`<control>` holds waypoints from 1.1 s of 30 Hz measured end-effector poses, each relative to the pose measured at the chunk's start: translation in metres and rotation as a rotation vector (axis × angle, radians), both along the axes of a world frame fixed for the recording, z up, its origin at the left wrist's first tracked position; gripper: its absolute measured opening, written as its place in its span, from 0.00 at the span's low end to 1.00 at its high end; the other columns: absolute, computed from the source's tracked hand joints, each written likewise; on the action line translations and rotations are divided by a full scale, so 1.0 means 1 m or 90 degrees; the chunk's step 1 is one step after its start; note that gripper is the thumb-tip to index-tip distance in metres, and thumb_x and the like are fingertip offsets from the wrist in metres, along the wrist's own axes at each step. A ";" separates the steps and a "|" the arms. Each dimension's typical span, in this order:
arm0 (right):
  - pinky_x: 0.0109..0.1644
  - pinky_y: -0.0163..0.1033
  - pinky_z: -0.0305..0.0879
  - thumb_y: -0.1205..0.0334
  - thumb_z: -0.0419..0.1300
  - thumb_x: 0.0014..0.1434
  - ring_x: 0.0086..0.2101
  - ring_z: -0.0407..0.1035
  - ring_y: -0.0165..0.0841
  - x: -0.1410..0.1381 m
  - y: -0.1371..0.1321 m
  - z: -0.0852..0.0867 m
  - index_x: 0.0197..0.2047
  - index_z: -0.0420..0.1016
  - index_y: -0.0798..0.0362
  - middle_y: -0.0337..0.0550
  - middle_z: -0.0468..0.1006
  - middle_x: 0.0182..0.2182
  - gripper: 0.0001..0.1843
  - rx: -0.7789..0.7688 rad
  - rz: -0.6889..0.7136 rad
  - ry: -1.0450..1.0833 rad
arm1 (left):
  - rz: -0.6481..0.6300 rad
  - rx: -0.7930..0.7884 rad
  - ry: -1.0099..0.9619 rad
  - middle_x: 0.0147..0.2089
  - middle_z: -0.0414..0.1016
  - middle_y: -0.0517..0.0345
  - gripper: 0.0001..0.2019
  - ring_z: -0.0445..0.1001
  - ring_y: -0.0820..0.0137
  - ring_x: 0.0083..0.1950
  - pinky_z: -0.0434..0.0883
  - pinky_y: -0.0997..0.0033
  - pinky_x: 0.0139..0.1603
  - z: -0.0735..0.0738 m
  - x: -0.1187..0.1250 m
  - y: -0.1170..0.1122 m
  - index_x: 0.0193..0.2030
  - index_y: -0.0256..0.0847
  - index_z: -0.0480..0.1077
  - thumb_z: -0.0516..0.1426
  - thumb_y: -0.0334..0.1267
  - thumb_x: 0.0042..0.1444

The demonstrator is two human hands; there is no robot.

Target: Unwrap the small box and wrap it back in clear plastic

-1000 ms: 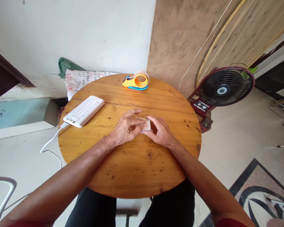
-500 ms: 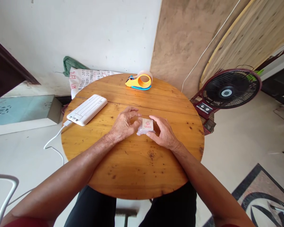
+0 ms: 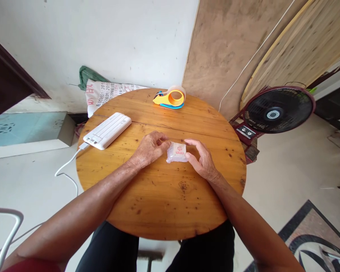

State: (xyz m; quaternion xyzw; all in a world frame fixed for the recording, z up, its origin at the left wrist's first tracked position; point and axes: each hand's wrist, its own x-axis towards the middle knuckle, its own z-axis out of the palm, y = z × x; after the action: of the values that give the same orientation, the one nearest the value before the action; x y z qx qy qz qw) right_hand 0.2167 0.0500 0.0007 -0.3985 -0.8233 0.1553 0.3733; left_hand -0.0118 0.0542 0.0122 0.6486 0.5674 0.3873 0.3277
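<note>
A small, flat, square packet (image 3: pixel 176 152) in clear crinkled plastic, with a red print on its pale top, lies on the round wooden table (image 3: pixel 158 204). The thumb and forefinger of my left hand (image 3: pixel 150 149) come together at its upper left corner and seem to pinch the wrapping there; the exact contact is hard to see. On the other side, my right hand (image 3: pixel 202 159) is open, thumb and forefinger spread in a curve. Its thumb tip is at the packet's right side, while the forefinger reaches past the far right corner.
An orange and blue tape dispenser (image 3: pixel 170 99) holds a clear roll near the table's far edge. To the left lies a white power bank (image 3: pixel 107 130) with a white cable (image 3: pixel 62 166) running off the table. A dark red fan (image 3: pixel 272 113) stands at the right.
My right thumb has shifted from the packet's near right corner up to its right side, leaving the near edge uncovered. My left hand stays at the upper left corner. The view has shifted slightly.
</note>
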 end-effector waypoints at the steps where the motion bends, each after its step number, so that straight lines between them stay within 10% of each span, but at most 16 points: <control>1: 0.58 0.53 0.66 0.54 0.57 0.63 0.53 0.71 0.43 0.000 0.000 0.000 0.56 0.67 0.49 0.51 0.77 0.52 0.19 -0.003 0.000 0.002 | -0.004 0.001 0.002 0.41 0.78 0.50 0.17 0.75 0.65 0.38 0.73 0.65 0.39 0.000 0.000 0.000 0.41 0.36 0.77 0.57 0.48 0.54; 14: 0.58 0.53 0.66 0.52 0.54 0.65 0.52 0.71 0.43 0.000 0.001 0.001 0.56 0.68 0.49 0.50 0.77 0.52 0.19 -0.018 0.007 0.013 | -0.055 -0.117 -0.133 0.34 0.76 0.54 0.17 0.71 0.71 0.27 0.72 0.70 0.27 0.002 0.002 0.000 0.40 0.35 0.74 0.57 0.49 0.54; 33: 0.44 0.42 0.69 0.51 0.55 0.66 0.33 0.73 0.33 0.019 0.004 0.024 0.30 0.73 0.50 0.39 0.78 0.29 0.16 -0.039 -0.184 0.310 | 0.051 -0.054 -0.038 0.35 0.78 0.56 0.16 0.73 0.66 0.36 0.71 0.69 0.39 -0.009 -0.006 0.014 0.38 0.39 0.75 0.57 0.48 0.49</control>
State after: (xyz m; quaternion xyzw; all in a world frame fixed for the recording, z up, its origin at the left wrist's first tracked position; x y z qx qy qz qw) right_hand 0.2354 0.0541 0.0247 -0.4740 -0.6390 0.2165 0.5658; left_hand -0.0181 0.0678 0.0031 0.5989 0.5991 0.3945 0.3560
